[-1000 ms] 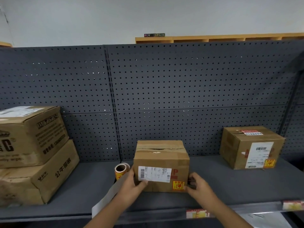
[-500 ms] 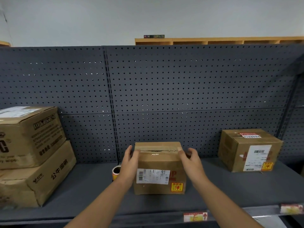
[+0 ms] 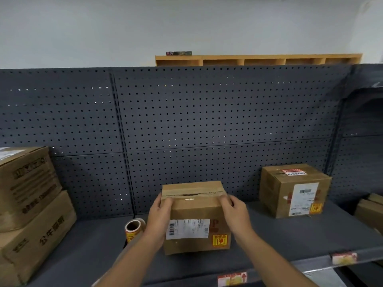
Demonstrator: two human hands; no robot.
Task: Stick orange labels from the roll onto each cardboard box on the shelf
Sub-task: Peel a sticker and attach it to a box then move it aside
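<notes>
The dark shelf (image 3: 279, 237) carries cardboard boxes (image 3: 294, 191) and a label roll (image 3: 134, 229).

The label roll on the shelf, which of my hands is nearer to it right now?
Left. Your left hand grips the middle box's left side, just right of the label roll. Your right hand grips the box's far side.

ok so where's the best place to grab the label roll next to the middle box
Probably by the curved outer wall of the label roll, from above. It lies on its side on the shelf with the open core facing forward, close to the left hand holding the middle box, so the left side and top seem freest.
</notes>
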